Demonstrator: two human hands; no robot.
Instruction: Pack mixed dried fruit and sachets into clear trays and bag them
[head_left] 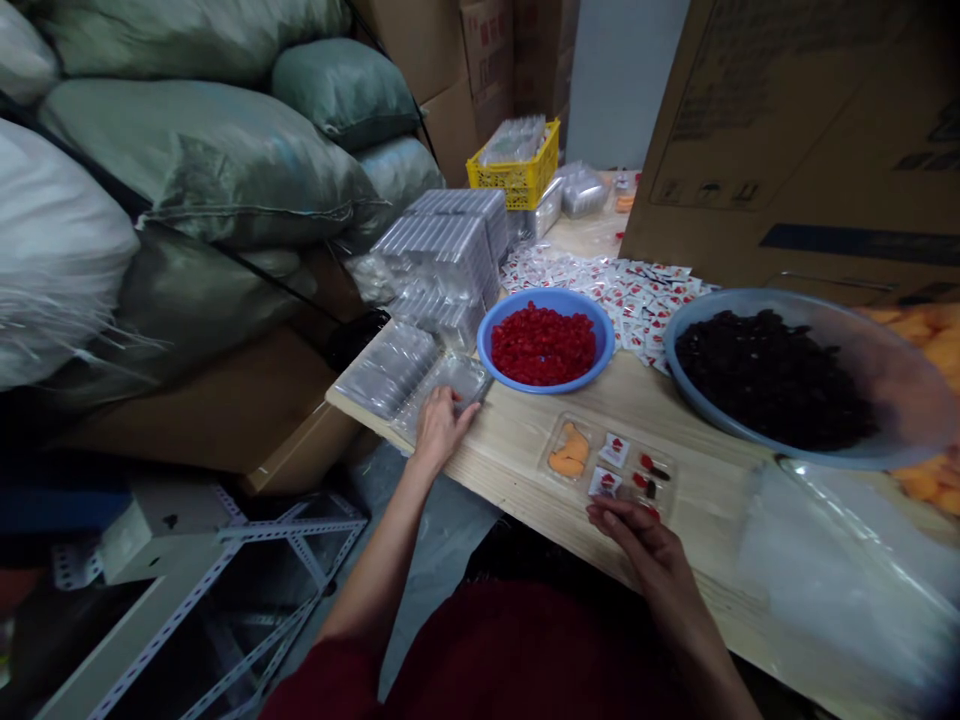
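Currently resting left hand (438,426), half open, on clear plastic trays (466,374). Holding right hand (646,540), pinched together, at near rim of sectioned plastic tray (594,446), set flat on wooden tabletop (511,440) with orange pieces (570,453) and red-printed sachets (615,450) inside; cannot tell whether gripping.

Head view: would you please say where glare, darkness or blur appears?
Head view: bright streaks on the plastic sheet; head view: dark upper-right corner; head view: blurred print on the large carton; head view: faint edges on the clear tray.
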